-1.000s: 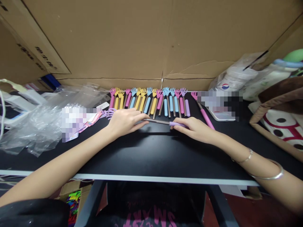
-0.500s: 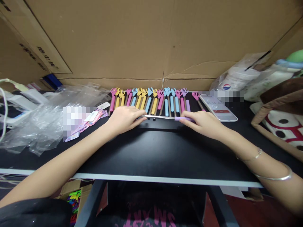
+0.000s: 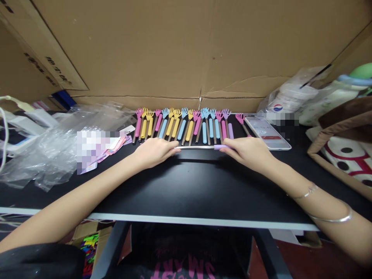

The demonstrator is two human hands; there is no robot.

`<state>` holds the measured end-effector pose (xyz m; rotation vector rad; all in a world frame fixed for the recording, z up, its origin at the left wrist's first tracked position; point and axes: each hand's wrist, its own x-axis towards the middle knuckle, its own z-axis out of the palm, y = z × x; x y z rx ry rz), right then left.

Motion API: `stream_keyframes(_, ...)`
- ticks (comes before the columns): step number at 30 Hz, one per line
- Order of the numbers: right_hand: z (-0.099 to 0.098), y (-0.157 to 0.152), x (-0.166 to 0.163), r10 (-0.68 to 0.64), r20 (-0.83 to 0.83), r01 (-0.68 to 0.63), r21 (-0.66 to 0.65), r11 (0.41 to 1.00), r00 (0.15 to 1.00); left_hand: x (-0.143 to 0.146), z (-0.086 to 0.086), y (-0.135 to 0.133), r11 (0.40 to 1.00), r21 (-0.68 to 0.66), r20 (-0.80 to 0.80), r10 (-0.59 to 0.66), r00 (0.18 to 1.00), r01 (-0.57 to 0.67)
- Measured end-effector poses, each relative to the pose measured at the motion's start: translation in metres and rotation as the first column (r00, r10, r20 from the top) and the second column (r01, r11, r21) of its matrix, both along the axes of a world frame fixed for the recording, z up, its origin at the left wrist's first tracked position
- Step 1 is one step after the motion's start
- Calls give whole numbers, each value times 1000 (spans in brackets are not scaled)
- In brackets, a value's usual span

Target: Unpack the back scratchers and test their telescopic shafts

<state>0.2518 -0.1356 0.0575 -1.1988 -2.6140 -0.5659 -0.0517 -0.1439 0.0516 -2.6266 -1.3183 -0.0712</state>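
Observation:
Between my two hands a back scratcher (image 3: 200, 147) with a metal rod and a purple grip lies level, just above the black table. My left hand (image 3: 155, 152) is closed around the rod's left end. My right hand (image 3: 247, 152) is closed on the purple grip. What lies inside each fist is hidden. Behind them, several back scratchers with claw heads lie in a row, among them a yellow one (image 3: 190, 128), a blue one (image 3: 204, 131) and a pink one (image 3: 137, 128). A pink-headed one (image 3: 240, 118) lies a little apart at the right, partly behind my right hand.
Clear plastic bags (image 3: 55, 143) and colourful cards (image 3: 114, 143) lie at the left. A phone (image 3: 269, 135), a bagged cup (image 3: 295, 97) and a brown-strapped bag (image 3: 343, 143) are at the right. Cardboard (image 3: 174, 50) walls the back. The table's pale edge (image 3: 203, 221) runs in front.
Both hands have come slightly nearer to me with the back scratcher. My right hand has shifted a little left, and less of the purple grip shows. The row has not moved.

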Motion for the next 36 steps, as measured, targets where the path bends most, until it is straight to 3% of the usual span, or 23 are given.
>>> stream_keyframes(5,1,-6,-5,35,19,-37,115,993,999,2,3,-2,971,-229,135,-41,990,71)
stream_keyframes(8,2,-10,-8,51,28,-55,152,987,998,5,3,-3,960,-265,160,-45,986,87)
stream_keyframes(12,2,-10,-8,49,18,-51,149,987,999,7,4,-5,983,-179,85,-22,996,37)
stream_keyframes(17,0,-8,-8,26,-24,-24,79,997,999,6,5,-6,999,39,-48,29,998,-27)
stream_keyframes(22,2,-8,-10,-42,-41,34,-171,985,998,3,3,-4,963,265,-57,-39,998,53)
stream_keyframes(24,4,-7,-10,-54,-71,26,-352,936,996,2,2,-5,935,338,-40,-100,994,108)
stream_keyframes(27,5,-5,-8,-36,-173,-72,-580,811,984,1,1,-7,887,422,-24,-194,981,186)
stream_keyframes(30,4,-3,-6,-32,-236,-132,-646,752,971,2,2,-8,858,465,-19,-235,972,217)
stream_keyframes(32,3,-2,-7,-45,-211,-100,-627,773,976,2,1,-8,860,464,-13,-234,972,214)
stream_keyframes(36,2,-4,-10,-68,-90,18,-469,883,994,3,-2,-7,923,354,-29,-146,989,147)
